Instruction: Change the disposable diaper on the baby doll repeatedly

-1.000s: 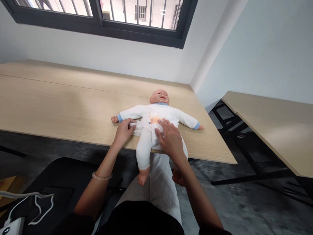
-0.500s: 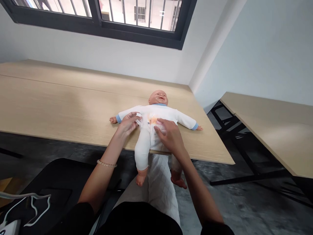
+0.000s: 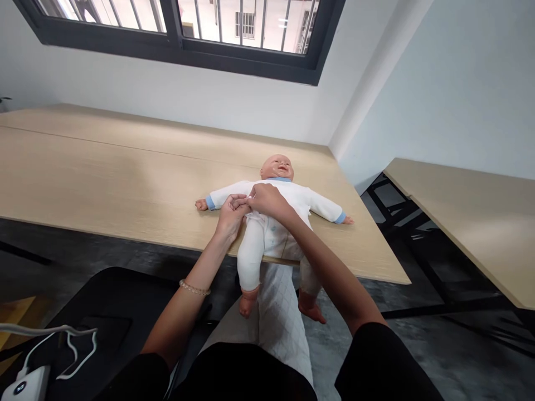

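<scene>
A baby doll (image 3: 252, 252) in white clothes with blue cuffs and collar lies face up, its legs hanging over the table's front edge. At the left side of its waist, my left hand (image 3: 234, 214) pinches the edge of a white diaper (image 3: 272, 229). My right hand (image 3: 267, 199) reaches across the doll's belly and meets the left one there, its fingers closed together. What the right fingertips hold is too small and hidden to make out. Part of the diaper's front shows below the right wrist.
The doll lies on a wooden table (image 3: 125, 189) against the wall under a barred window. A second table (image 3: 468, 217) stands at the right. On a black chair (image 3: 108, 295) at lower left are white cables and a white power bank (image 3: 32, 384).
My right hand has moved left across the doll's belly to meet my left hand at the waist. The whole view has shifted slightly, with the doll a little further right.
</scene>
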A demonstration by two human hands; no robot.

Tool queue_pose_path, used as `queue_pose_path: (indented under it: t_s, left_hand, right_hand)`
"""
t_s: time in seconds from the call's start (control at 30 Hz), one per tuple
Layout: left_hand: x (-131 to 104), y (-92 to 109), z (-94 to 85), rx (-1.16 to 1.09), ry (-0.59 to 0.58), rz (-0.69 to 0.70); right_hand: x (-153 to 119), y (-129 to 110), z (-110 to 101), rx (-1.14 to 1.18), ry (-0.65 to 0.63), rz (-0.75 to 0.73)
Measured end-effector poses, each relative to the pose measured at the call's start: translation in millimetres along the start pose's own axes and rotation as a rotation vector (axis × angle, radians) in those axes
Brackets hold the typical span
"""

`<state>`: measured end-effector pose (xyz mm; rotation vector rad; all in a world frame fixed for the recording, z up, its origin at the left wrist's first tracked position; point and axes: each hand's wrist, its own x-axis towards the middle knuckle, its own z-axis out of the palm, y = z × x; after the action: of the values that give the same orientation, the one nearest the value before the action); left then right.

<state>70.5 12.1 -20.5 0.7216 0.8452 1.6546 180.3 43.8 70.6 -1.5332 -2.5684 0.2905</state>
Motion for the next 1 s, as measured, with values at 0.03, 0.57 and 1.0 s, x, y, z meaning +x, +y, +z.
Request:
queue_pose_path:
  t_s: [0.03, 0.57, 1.0]
  left_hand:
    - [-2, -1, 0.8, 0.018, -0.001, 0.026]
    - [-19, -6, 2.8, 0.422, 0.007, 0.253]
    - [-10, -9, -0.1, 0.346, 0.102, 0.231]
  right_hand:
    - [0, -1, -2, -0.024, -0.01, 0.005]
    - [-9, -43, -33, -0.23, -0.131, 0.072]
    - [10, -20, -23, -0.15, -0.152, 0.088]
